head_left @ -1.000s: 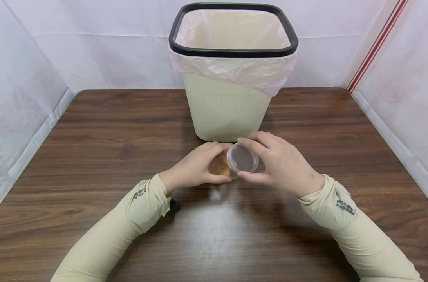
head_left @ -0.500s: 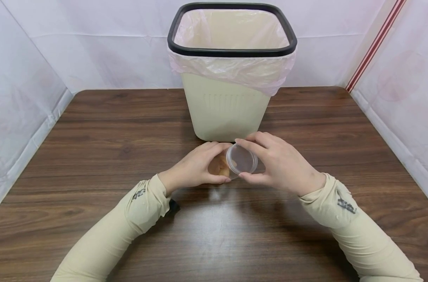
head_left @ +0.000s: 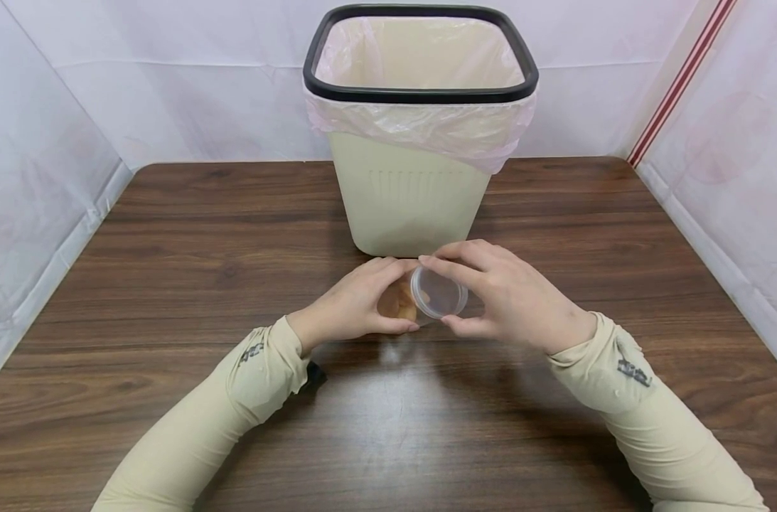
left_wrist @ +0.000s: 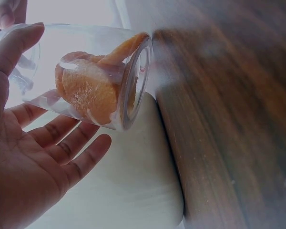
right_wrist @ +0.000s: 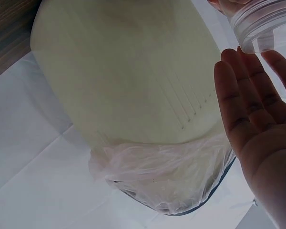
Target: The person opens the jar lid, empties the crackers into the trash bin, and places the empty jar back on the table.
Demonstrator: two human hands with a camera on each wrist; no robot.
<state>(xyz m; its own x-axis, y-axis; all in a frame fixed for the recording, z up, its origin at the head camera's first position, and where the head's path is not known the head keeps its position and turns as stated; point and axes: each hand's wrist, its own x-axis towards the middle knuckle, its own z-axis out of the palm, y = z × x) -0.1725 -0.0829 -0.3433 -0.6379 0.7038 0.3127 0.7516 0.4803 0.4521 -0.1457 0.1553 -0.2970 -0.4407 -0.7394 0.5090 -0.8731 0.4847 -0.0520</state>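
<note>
A clear plastic jar [left_wrist: 74,40] stands on the table between the hands. Orange pieces that look like fruit peel [left_wrist: 88,88] lie in its bottom. My left hand [head_left: 356,299] holds the jar's body, thumb on the near side and fingers on the far side. On the jar's top is a clear round lid [head_left: 438,293]. My right hand [head_left: 512,299] holds the lid's rim between thumb and fingertips, and in the right wrist view its fingers reach the ridged rim. In the head view the hands partly cover the jar's lower body.
Directly behind the jar stands a cream waste bin [head_left: 414,206] with a black rim [head_left: 420,94] and a pinkish bag liner [head_left: 420,128]. The brown wooden table [head_left: 190,249] is bordered by white sheeting [head_left: 202,107]. A small black item [head_left: 314,375] shows under the left wrist.
My right hand turns slightly on the lid: its index fingertip shifts left and its thumb a little right. My left hand and the jar stay in place.
</note>
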